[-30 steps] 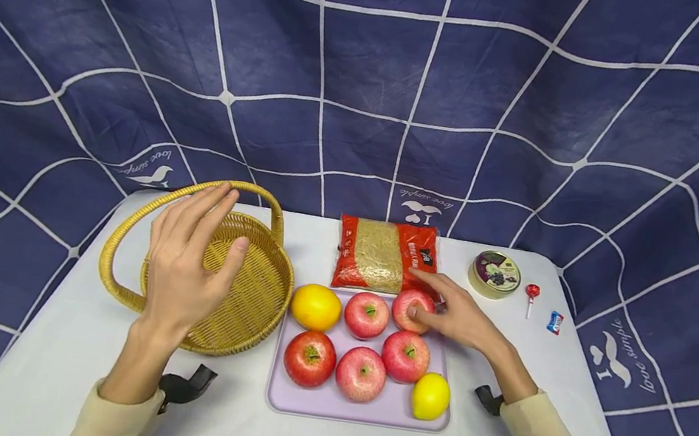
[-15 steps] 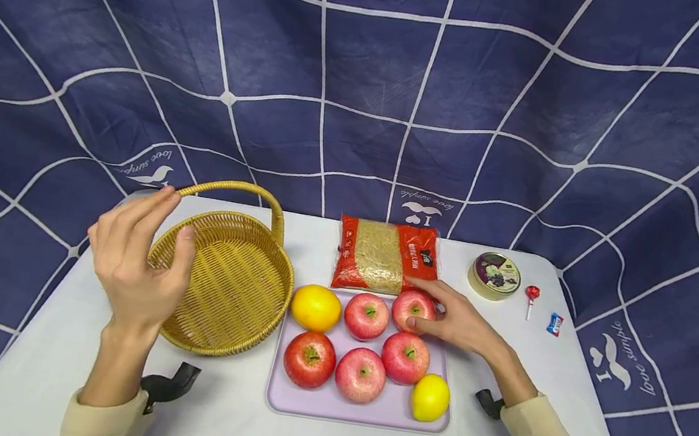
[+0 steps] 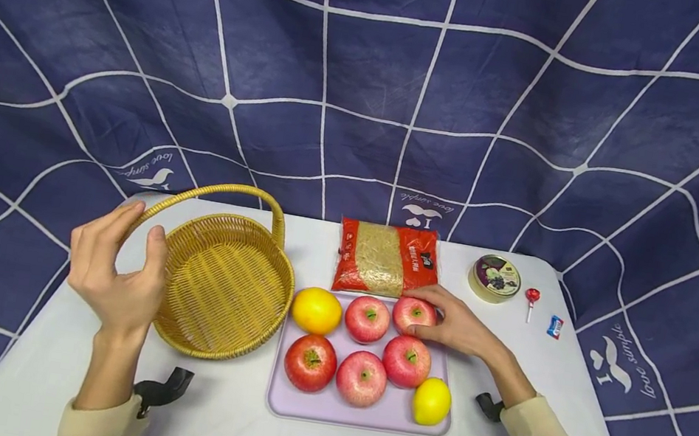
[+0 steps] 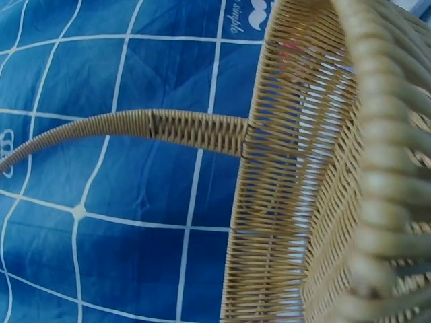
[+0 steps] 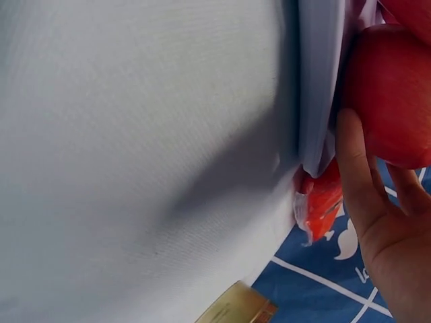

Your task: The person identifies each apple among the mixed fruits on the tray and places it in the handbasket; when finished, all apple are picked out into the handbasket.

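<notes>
A wicker basket [image 3: 225, 290] with an arched handle [image 3: 212, 190] stands at the table's left. My left hand [image 3: 142, 234] hovers at its left rim, fingers loosely spread and holding nothing. The left wrist view shows only the basket wall [image 4: 289, 202] and handle [image 4: 135, 128]. A lilac tray [image 3: 355, 414] holds several red apples, an orange [image 3: 316, 310] and a lemon [image 3: 431, 401]. My right hand [image 3: 423, 312] grips the back-right apple [image 3: 406, 312] between thumb and fingers. In the right wrist view, fingers [image 5: 357, 175] lie against that apple [image 5: 397, 94] beside the tray edge [image 5: 316, 81].
A red packet [image 3: 387, 259] lies just behind the tray. A round tin [image 3: 494, 275], a lollipop [image 3: 531, 296] and a small wrapped candy [image 3: 553, 325] sit at the back right. A blue checked cloth [image 3: 368, 86] hangs behind the white table [image 3: 226, 424].
My left hand has moved left from above the basket to its left rim. My right hand has closed its thumb and fingers round the back-right apple, which stays on the tray.
</notes>
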A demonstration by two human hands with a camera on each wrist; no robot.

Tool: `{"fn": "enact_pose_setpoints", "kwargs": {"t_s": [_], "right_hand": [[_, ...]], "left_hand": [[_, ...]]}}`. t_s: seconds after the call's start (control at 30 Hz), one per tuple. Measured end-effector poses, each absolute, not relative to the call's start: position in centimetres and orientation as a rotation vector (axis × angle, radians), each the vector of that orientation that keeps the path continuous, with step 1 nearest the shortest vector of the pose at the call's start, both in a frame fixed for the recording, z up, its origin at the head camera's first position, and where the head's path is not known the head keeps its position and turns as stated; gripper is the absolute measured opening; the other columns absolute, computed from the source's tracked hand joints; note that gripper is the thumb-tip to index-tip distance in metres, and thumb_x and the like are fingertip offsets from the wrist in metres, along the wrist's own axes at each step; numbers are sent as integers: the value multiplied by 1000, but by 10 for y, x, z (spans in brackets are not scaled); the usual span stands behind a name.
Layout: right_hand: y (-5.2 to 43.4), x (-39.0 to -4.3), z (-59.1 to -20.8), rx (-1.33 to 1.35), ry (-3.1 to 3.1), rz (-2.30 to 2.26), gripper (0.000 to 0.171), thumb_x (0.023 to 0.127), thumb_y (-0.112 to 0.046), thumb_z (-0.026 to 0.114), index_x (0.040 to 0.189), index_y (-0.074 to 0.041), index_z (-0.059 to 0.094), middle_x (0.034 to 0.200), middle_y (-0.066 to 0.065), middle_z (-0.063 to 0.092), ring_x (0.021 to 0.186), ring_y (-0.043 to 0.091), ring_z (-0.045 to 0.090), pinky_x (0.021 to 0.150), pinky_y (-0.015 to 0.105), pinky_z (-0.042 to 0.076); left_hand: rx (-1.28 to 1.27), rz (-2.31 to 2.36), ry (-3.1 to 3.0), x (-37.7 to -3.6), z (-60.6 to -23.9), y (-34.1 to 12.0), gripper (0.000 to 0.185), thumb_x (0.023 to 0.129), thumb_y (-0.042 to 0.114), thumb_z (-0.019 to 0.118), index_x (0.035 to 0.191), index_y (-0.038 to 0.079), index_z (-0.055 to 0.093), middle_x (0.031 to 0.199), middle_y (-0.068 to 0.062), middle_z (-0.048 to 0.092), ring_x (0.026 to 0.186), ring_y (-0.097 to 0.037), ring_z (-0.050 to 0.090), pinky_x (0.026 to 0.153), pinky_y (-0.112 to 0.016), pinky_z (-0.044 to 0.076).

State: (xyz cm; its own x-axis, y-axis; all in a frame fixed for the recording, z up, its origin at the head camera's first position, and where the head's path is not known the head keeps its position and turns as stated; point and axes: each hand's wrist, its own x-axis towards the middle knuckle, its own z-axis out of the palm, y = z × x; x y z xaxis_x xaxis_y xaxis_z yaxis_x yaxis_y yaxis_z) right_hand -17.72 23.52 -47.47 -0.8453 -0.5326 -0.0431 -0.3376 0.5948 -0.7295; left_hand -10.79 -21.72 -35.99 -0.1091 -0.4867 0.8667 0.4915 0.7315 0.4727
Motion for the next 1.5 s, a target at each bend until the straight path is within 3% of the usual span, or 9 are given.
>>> {"fn": "enact_pose_setpoints", "kwargs": {"t_s": [0.2, 0.37, 0.6, 0.93, 1.5], "right_hand": [[236, -177, -476, -711, 2559, -1094, 62, 78, -39, 85, 135, -30, 63, 131, -6, 58, 118, 18, 51, 104, 52, 44], [235, -177, -477, -710, 2555, -1089, 63, 78, -40, 85, 136, -28, 63, 131, -6, 57, 118, 18, 51, 104, 51, 45], [234, -176, -479, -701, 2551, -1093, 64, 79, -41, 84, 137, -26, 62, 132, -4, 57, 118, 20, 51, 104, 53, 44], [232, -177, -482, -712, 2582, -1091, 65, 78, -43, 84, 136, -23, 63, 128, -4, 57, 114, 19, 53, 102, 50, 46], [230, -180, -487, -720, 2593, -1089, 64, 79, -42, 84, 136, -24, 63, 126, -5, 58, 114, 18, 53, 102, 50, 45]], "left_hand": [[28, -851, -1444, -107, -368, -222, 20, 81, 14, 74, 95, 1, 79, 94, -17, 75, 82, -33, 61, 74, -13, 41], [27, -899, -1424, -105, -373, -225, 16, 80, 4, 72, 93, -2, 79, 93, -20, 74, 83, -19, 68, 68, -11, 41], [36, -940, -1427, -102, -376, -230, 15, 81, 0, 71, 93, -3, 79, 94, -22, 74, 79, -4, 65, 64, -11, 39], [40, -977, -1415, -104, -378, -231, 14, 82, -1, 69, 92, -5, 79, 94, -23, 73, 74, -1, 59, 62, -11, 34], [55, -1019, -1350, -107, -385, -234, 11, 82, -2, 72, 89, -7, 78, 93, -24, 71, 76, -7, 62, 61, -9, 35]]}}
